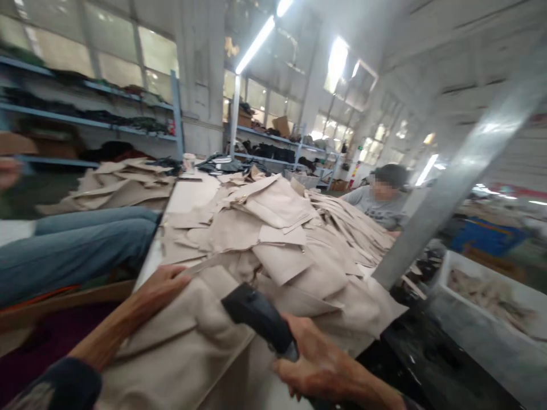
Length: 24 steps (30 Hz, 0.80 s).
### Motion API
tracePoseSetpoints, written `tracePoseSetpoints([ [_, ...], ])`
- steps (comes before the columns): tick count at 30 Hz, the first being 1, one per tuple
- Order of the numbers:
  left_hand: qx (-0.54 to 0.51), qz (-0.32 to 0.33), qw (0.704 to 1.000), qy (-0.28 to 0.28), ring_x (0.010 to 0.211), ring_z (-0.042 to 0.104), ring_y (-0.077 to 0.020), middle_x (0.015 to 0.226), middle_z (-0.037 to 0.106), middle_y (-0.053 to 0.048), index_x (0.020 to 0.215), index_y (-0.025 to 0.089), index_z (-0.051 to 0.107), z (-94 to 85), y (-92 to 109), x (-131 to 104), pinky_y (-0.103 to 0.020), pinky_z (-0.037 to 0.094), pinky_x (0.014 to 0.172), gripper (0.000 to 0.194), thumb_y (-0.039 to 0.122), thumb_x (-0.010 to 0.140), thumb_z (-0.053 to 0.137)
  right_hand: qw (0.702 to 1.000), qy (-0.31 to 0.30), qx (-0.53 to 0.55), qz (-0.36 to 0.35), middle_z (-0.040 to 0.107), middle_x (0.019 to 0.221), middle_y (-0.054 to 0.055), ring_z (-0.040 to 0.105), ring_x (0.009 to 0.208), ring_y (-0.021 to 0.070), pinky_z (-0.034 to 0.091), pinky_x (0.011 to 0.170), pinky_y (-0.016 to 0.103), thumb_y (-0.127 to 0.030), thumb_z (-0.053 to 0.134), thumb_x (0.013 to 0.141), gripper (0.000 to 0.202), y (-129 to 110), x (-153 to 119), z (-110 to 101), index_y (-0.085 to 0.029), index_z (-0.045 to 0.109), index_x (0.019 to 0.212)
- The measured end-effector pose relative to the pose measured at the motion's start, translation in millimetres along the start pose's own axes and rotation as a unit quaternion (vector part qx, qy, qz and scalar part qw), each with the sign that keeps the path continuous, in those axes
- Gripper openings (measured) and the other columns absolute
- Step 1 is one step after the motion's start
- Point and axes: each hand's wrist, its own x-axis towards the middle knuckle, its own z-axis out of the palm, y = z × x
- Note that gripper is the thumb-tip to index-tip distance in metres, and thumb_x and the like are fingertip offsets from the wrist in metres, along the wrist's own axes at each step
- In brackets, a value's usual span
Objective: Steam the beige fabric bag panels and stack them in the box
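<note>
My right hand (314, 359) is wrapped round the handle of a black electric clipper (258, 313). Its wide head points up and to the left, over a beige cloth piece (183, 336). That piece is draped across the near end of the table and hangs towards me. At its upper left edge my left hand (164, 285) grips the cloth, its fingertips partly hidden in the folds. Just beyond both hands rises a loose heap of beige cloth pieces (277, 228), with several overlapping flaps. Whether the clipper touches the cloth I cannot tell.
A slanted metal post (453, 165) stands right of the table. Beside it is a white plastic bin (478, 319) holding cloth scraps. A person in grey (376, 205) sits beyond the heap; another person's jeans-clad legs (94, 245) are at left. Shelves (89, 119) line the wall.
</note>
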Motion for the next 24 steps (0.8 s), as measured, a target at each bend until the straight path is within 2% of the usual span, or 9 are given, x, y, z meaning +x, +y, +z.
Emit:
tracePoseSetpoints([
  [1, -0.088, -0.079, 0.992, -0.054, 0.056, 0.058, -0.0176, 0.062, 0.065, -0.002, 0.074, 0.014, 0.064, 1.2, 21, -16, -0.025, 0.042, 0.048, 0.028, 0.042, 0.069, 0.060, 1.000, 0.005, 0.016, 0.002, 0.052, 0.066, -0.005, 0.053, 0.045, 0.0079, 0.043, 0.037, 0.016, -0.018, 0.049, 0.071, 0.019, -4, -5, -1, -0.019, 0.048, 0.090],
  [3, -0.270, -0.163, 0.948, -0.040, 0.052, 0.056, -0.0152, 0.059, 0.063, -0.001, 0.082, 0.012, 0.065, 8.8, 52, -43, -0.024, 0.042, 0.049, 0.035, 0.038, 0.059, 0.070, 1.000, -0.002, 0.018, 0.008, 0.050, 0.061, -0.007, 0.053, 0.043, 0.0078, 0.044, 0.038, 0.016, -0.016, 0.048, 0.072, 0.018, -12, -12, -3, -0.017, 0.045, 0.090],
  [6, -0.399, -0.199, 0.895, -0.012, 0.051, 0.057, -0.0132, 0.060, 0.065, -0.002, 0.086, 0.010, 0.067, 24.2, 71, -76, -0.023, 0.043, 0.050, 0.039, 0.030, 0.053, 0.076, 0.999, -0.036, 0.024, 0.000, 0.048, 0.055, -0.008, 0.052, 0.041, 0.0072, 0.043, 0.037, 0.015, -0.014, 0.047, 0.073, 0.015, -20, -17, 1, -0.017, 0.045, 0.087],
  [11, -0.491, -0.177, 0.853, -0.027, 0.050, 0.058, -0.0134, 0.064, 0.068, -0.004, 0.091, 0.011, 0.069, 40.8, 77, -121, -0.023, 0.045, 0.052, 0.035, 0.024, 0.059, 0.075, 0.997, -0.060, 0.031, -0.040, 0.052, 0.054, -0.008, 0.052, 0.042, 0.0082, 0.043, 0.037, 0.016, -0.013, 0.050, 0.072, 0.018, -25, -21, 14, -0.017, 0.048, 0.090],
  [16, -0.526, -0.161, 0.835, 0.011, 0.053, 0.061, -0.0147, 0.067, 0.070, -0.005, 0.092, 0.012, 0.070, 47.3, 78, -139, -0.024, 0.047, 0.053, 0.034, 0.024, 0.061, 0.074, 0.995, -0.078, 0.036, -0.059, 0.053, 0.050, -0.007, 0.052, 0.040, 0.0088, 0.043, 0.037, 0.015, -0.014, 0.051, 0.072, 0.018, -26, -14, 21, -0.017, 0.050, 0.090],
  [22, -0.520, -0.179, 0.835, 0.023, 0.051, 0.060, -0.0137, 0.068, 0.070, -0.006, 0.095, 0.011, 0.069, 62.0, 68, -150, -0.022, 0.046, 0.050, 0.037, 0.024, 0.061, 0.074, 0.998, 0.008, 0.029, -0.063, 0.052, 0.051, -0.006, 0.053, 0.041, 0.0102, 0.043, 0.037, 0.018, -0.019, 0.050, 0.076, 0.009, -31, 1, 16, -0.019, 0.045, 0.084],
  [24, -0.523, -0.188, 0.830, 0.041, 0.052, 0.060, -0.0133, 0.068, 0.070, -0.005, 0.096, 0.011, 0.069, 65.4, 64, -151, -0.021, 0.046, 0.050, 0.037, 0.024, 0.061, 0.074, 0.998, 0.011, 0.025, -0.064, 0.052, 0.050, -0.006, 0.053, 0.041, 0.0105, 0.044, 0.038, 0.018, -0.021, 0.051, 0.078, 0.009, -30, -2, 9, -0.020, 0.044, 0.084],
])
